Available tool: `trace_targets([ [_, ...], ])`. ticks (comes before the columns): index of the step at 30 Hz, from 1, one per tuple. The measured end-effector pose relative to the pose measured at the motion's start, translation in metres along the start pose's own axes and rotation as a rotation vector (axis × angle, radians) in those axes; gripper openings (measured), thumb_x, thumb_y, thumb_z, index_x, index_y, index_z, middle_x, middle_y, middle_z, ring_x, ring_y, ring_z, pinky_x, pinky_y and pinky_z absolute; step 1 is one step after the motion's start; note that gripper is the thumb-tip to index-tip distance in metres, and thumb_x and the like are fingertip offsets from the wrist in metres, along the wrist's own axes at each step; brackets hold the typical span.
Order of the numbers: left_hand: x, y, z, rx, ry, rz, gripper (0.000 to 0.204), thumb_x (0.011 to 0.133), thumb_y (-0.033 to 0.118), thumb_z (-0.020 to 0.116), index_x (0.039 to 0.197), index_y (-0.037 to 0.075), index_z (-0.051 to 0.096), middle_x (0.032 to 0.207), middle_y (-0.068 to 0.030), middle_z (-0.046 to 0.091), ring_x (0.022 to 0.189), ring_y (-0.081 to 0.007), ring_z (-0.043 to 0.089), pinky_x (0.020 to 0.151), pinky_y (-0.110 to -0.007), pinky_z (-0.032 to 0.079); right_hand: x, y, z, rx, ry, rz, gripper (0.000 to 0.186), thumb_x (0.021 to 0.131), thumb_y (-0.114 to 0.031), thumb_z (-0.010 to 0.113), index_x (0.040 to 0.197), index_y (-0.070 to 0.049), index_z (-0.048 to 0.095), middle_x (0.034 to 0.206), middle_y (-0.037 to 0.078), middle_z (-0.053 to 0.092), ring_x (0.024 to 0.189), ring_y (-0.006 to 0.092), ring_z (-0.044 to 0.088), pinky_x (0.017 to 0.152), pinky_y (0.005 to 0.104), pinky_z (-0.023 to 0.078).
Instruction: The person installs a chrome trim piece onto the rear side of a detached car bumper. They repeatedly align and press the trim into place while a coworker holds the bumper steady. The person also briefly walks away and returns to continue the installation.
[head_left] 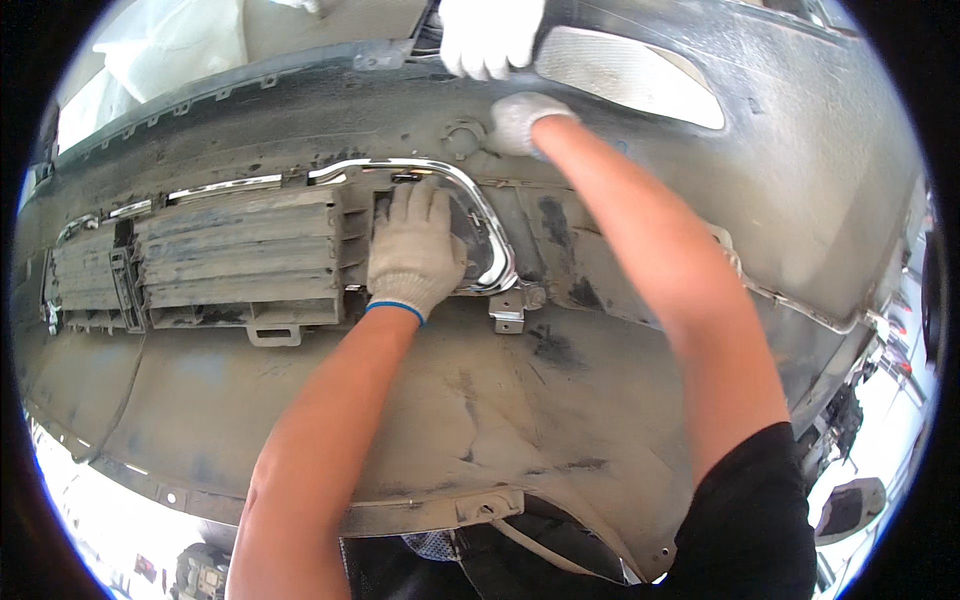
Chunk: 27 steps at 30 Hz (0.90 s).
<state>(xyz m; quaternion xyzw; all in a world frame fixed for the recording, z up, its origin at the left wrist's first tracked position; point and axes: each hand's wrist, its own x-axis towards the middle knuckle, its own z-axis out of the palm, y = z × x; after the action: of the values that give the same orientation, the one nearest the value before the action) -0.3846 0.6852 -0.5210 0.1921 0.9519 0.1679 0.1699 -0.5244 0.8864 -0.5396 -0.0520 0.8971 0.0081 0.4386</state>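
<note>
We find the left hand (pixel 414 245) flat, fingers extended, within the curve of the chrome trim (pixel 492 228) on the soiled bumper (pixel 500 410), which lies beneath both arms. The right hand (pixel 528 122) is beside a round fitting (pixel 463 141); its fingers we cannot tell. We advise even palm pressure. We read no writing.

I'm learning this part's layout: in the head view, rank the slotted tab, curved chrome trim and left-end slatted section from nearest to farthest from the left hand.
1. Curved chrome trim, above and right of the left hand.
2. Slotted tab, below and left.
3. Left-end slatted section, far left.
</note>
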Motion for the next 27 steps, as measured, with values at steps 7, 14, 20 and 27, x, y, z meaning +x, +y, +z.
trace_targets([
  [7, 0.0, 0.004, 0.002, 0.092, -0.009, 0.023, 0.054, 0.086, 0.02, 0.058, 0.137, 0.003, 0.054, 0.148, -0.0144, 0.049, 0.14, -0.0348, 0.042, 0.113, -0.048, 0.039, -0.009, -0.02, 0.024, -0.057, 0.113, 0.022, 0.03, 0.092, -0.014, 0.059, 0.115, -0.011, 0.077, 0.122, 0.012, 0.073, 0.112, 0.0305, 0.07, 0.086, 0.0465, 0.058],
  [14, 0.001, 0.011, 0.002, 0.126, 0.02, 0.053, 0.051, 0.088, 0.02, 0.056, 0.136, 0.004, 0.056, 0.146, -0.0148, 0.052, 0.137, -0.0347, 0.045, 0.113, -0.049, 0.039, -0.111, -0.04, -0.017, 0.014, 0.286, -0.149, 0.032, 0.084, -0.02, 0.056, 0.101, -0.001, 0.076, 0.105, 0.023, 0.073, 0.097, 0.0377, 0.072, 0.084, 0.0484, 0.058],
  [20, 0.007, -0.005, 0.002, 0.075, 0.025, 0.11, 0.036, 0.087, 0.019, 0.056, 0.117, 0.002, 0.064, 0.133, -0.0165, 0.06, 0.128, -0.0359, 0.053, 0.104, -0.049, 0.046, -0.236, -0.034, -0.018, -0.029, 0.252, -0.276, 0.027, 0.083, -0.017, 0.057, 0.097, 0.001, 0.072, 0.09, 0.025, 0.072, 0.088, 0.0413, 0.07, 0.079, 0.0493, 0.057],
  [27, 0.019, 0.005, -0.059, 0.208, -0.439, 0.238, 0.052, 0.09, 0.025, 0.055, 0.139, 0.01, 0.055, 0.143, -0.0176, 0.054, 0.127, -0.0379, 0.056, 0.107, -0.047, 0.046, -0.412, 0.053, 0.015, -0.195, 0.389, -0.16, 0.015, 0.089, -0.015, 0.059, 0.096, -0.004, 0.067, 0.082, 0.016, 0.07, 0.077, 0.0344, 0.071, 0.071, 0.0453, 0.059],
])
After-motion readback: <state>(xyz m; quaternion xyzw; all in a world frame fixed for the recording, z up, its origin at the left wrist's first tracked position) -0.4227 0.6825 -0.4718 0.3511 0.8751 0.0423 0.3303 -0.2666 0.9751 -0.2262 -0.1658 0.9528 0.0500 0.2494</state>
